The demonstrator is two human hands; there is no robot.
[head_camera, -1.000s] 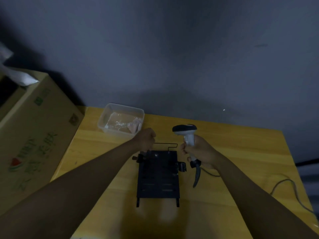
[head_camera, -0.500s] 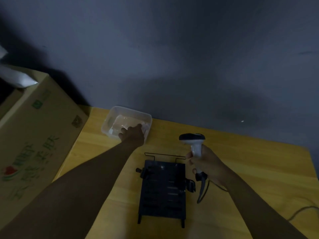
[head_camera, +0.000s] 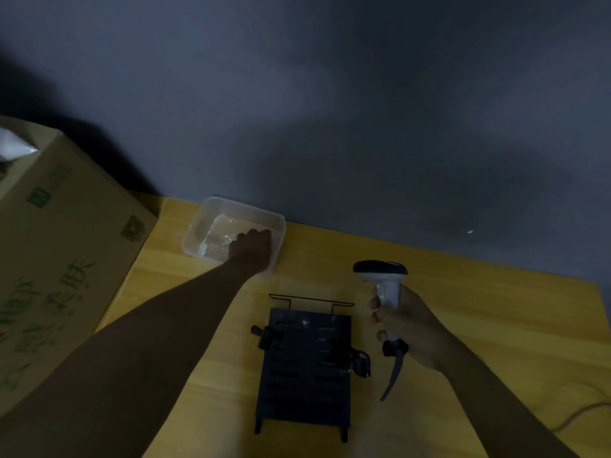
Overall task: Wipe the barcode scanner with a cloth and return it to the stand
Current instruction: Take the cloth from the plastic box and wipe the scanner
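My right hand (head_camera: 408, 328) grips the handle of a white barcode scanner (head_camera: 383, 279) with a dark head, held upright above the table to the right of the stand. The black perforated stand (head_camera: 305, 368) lies on the yellow table, a thin wire frame at its far end. My left hand (head_camera: 251, 247) reaches into a clear plastic tub (head_camera: 198, 233) at the table's back edge, fingers down on a pale cloth (head_camera: 215, 242) inside. Whether the fingers have closed on the cloth is hidden.
A large cardboard box (head_camera: 56, 259) with green print stands against the table's left side. The scanner's grey cable (head_camera: 575, 414) trails off to the right. A dark wall rises behind the yellow table (head_camera: 496, 309).
My left hand has left the stand's top and moved back-left into the plastic tub. The right hand has kept the scanner upright beside the stand.
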